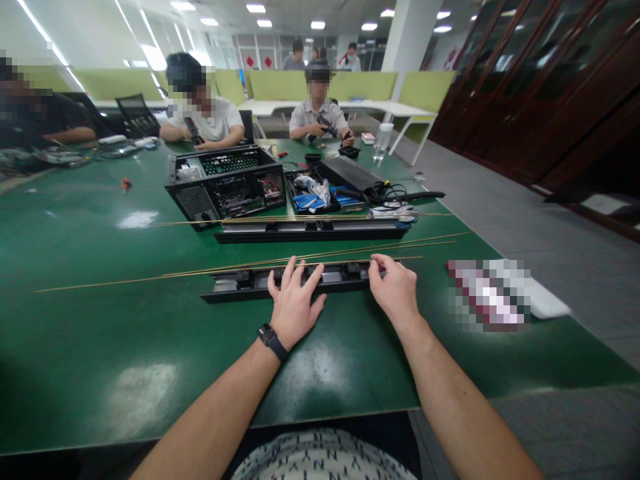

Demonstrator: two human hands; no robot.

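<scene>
A long black channel-shaped rail (237,295) with black blocks in its groove lies crosswise on the table before me. My left hand (294,300), wearing a dark watch, rests over the middle of this rail with its fingers spread. At the rail's right end, my right hand (396,288) is closed in a pinch on a thin brass-coloured rod (413,258); the fingertips partly hide the contact. Longer brass-coloured rods (107,283) run along the rail's far side. Beyond them lies a second, similar black rail (310,235) with more rods along it.
On the green table (100,347), an open computer case (225,187) stands beyond the rails. Right of it are a tray (327,208) with gloves, a flat black box (353,175) and cables (390,193). A blurred packet (487,297) lies at right. Other people sit across the table.
</scene>
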